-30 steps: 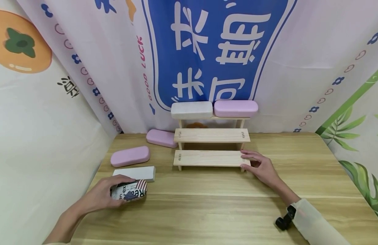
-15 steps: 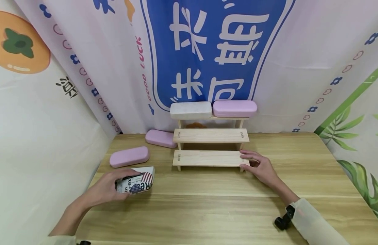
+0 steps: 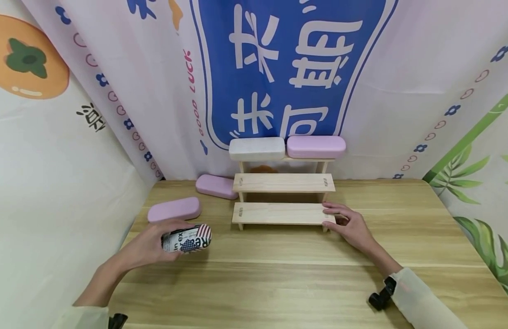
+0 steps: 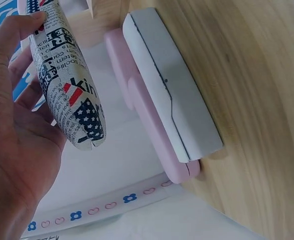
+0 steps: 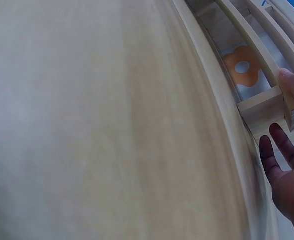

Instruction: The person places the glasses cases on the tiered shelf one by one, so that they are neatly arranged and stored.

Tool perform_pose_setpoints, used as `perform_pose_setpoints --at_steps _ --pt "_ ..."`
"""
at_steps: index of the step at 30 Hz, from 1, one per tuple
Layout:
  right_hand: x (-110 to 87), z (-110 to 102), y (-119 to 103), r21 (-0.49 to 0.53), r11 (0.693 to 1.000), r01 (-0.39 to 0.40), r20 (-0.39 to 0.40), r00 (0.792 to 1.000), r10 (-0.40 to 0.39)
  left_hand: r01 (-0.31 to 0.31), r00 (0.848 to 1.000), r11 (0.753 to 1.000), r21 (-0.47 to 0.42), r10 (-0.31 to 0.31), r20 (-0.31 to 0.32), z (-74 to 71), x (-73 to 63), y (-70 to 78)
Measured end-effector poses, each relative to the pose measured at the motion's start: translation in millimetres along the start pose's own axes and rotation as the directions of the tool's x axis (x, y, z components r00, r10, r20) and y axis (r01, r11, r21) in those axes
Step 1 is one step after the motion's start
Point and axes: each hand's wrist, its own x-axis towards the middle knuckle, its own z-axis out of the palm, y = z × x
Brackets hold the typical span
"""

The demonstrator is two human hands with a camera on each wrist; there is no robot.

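Observation:
In the head view my left hand [image 3: 148,246] grips a glasses case [image 3: 187,238] printed with newspaper text and flag patterns, held above the table at the left. The left wrist view shows thumb and fingers around this printed case [image 4: 69,75], with a white glasses case [image 4: 172,90] lying beyond it; the head view hides that white one. At the centre stands a three-tier wooden display rack [image 3: 283,214]. My right hand [image 3: 352,228] holds the right end of its lowest tier, thumb at the front edge. The right wrist view shows this hand [image 5: 292,185] at the tier's end.
On the rack's top tier sit a pale grey glasses case [image 3: 257,149] and a pink one [image 3: 316,147]. Two more pink glasses cases lie left of the rack, a nearer case [image 3: 174,209] and a farther case [image 3: 216,186]. A printed curtain [image 3: 402,91] hangs behind the table [image 3: 295,278].
My left hand has carried the printed glasses case rightward and away from me, now covering the white case in the head view. The right hand stays on the rack.

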Motion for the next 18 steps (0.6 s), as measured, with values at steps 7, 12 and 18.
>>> perform_pose_setpoints --at_steps 7,12,18 --pt "-0.8 0 0 0.011 1.000 0.005 0.000 1.000 -0.005 0.007 1.000 1.000 0.015 -0.007 0.008 -0.8 9.7 3.0" --pt "-1.0 0 0 0.015 1.000 0.006 -0.001 1.000 -0.006 -0.011 1.000 1.000 -0.014 0.012 0.016 -0.9 18.9 5.7" --pt "-0.9 0 1 0.025 1.000 0.002 0.002 1.000 -0.002 -0.024 1.000 0.999 -0.029 0.025 0.013 2.5 28.6 7.7"
